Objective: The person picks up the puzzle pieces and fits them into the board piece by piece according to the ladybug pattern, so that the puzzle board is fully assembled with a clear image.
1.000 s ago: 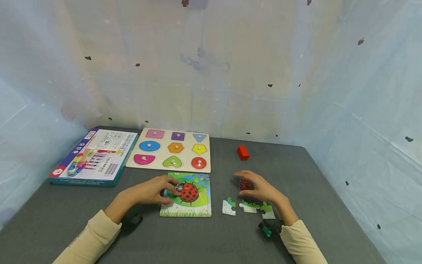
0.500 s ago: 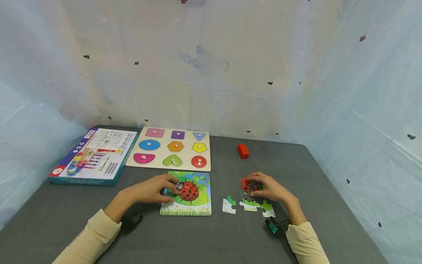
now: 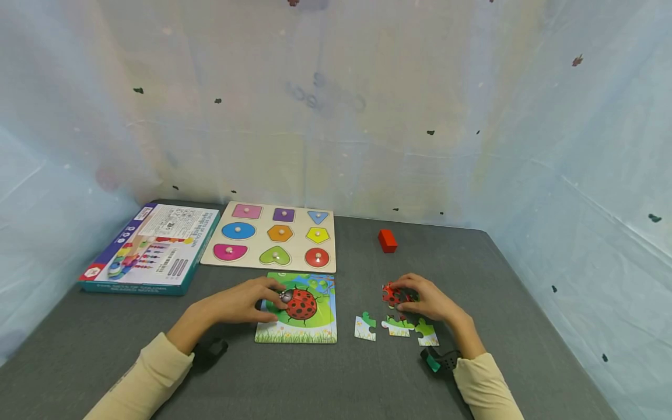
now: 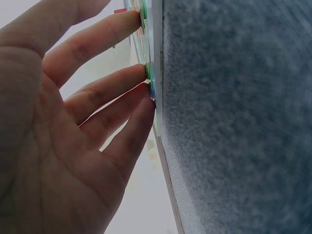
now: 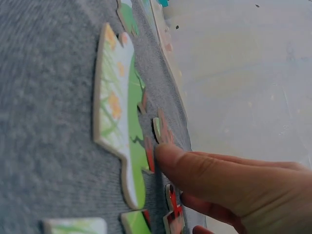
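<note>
My left hand rests at the left side of the ladybug puzzle board, its fingertips on the picture and at the edge in the left wrist view. To the right, my right hand is low over red ladybug puzzle pieces, with its index finger at the top of the left one. Thumb and fingers bend around these pieces and hide part of them; I cannot tell whether it pinches one. In the right wrist view, the thumb is right beside the long grass-edged puzzle piece.
Green and white pieces lie nearer the person: one at left, one in the middle, one at right. Behind are a wooden shape board and a red block. A flat toy box lies at the far left.
My right hand has shifted slightly right and drawn back, uncovering the left red piece, and its thumb has since slid slightly left. The left hand stays in place.
</note>
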`<state>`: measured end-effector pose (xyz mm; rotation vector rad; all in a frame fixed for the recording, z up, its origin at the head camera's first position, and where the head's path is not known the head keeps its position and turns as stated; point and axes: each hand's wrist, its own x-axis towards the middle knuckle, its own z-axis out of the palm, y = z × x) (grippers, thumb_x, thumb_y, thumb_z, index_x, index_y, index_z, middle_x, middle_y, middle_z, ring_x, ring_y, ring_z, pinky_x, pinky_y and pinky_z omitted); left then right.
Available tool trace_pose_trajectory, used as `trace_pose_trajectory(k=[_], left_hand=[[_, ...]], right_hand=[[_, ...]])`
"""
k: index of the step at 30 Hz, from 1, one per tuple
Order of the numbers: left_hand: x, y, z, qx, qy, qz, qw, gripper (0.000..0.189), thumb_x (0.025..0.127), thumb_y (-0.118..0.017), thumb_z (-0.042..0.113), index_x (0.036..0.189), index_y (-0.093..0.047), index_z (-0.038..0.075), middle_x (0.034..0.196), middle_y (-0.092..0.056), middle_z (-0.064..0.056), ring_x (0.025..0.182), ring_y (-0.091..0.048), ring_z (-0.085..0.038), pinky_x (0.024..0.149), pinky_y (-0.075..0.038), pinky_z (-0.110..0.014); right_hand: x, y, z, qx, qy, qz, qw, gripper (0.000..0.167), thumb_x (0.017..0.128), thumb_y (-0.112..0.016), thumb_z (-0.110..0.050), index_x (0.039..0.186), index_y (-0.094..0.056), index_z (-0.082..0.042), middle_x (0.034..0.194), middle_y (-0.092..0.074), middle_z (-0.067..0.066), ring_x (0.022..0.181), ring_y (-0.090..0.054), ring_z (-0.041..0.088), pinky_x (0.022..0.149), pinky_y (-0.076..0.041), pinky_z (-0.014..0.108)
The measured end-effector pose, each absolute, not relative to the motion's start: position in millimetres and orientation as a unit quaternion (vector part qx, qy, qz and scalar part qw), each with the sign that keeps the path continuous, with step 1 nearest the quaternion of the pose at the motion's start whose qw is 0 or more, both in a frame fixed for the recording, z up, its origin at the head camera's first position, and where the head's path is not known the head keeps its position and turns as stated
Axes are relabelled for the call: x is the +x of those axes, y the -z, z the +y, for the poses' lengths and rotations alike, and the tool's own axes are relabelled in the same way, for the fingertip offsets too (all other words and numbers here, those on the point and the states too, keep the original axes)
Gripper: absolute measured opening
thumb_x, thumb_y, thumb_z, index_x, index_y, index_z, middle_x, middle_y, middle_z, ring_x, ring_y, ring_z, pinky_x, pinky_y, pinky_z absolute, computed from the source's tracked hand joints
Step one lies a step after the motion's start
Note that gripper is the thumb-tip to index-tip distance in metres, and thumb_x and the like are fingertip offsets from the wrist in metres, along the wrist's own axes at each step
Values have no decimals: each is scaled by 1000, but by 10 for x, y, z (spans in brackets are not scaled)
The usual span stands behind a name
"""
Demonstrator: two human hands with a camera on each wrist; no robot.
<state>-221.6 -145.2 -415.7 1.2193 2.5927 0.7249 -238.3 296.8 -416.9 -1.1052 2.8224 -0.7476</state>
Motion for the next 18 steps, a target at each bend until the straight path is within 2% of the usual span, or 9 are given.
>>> trace_pose_trajectory(k=[8, 14, 18], left_hand=[[-2218, 4163, -1453, 406, -247, 874, 98, 28, 87, -65, 36, 109, -70, 19, 129, -53, -9, 118, -47, -29, 94, -40, -51], [-2215, 4161, -1454, 408, -244, 875, 95, 28, 87, -65, 36, 109, -70, 19, 128, -53, -9, 117, -47, -28, 94, -40, -50], [-2214, 4158, -1450, 410, -244, 874, 93, 28, 87, -65, 35, 109, -70, 19, 128, -53, -9, 117, -48, -28, 94, -40, -50]], right_hand=[[-2388, 4187, 2954, -340, 242, 909, 2, 42, 79, -74, -18, 117, -62, -5, 117, -56, 10, 107, -53, 26, 86, -45, 46], [-2385, 4205, 2921, -330, 255, 909, -1, 47, 76, -78, -25, 115, -62, -5, 126, -54, 14, 118, -47, 32, 94, -39, 52], [-2392, 4220, 2898, -323, 261, 910, -3, 49, 73, -80, -26, 114, -61, -5, 127, -54, 16, 118, -46, 34, 95, -37, 54]])
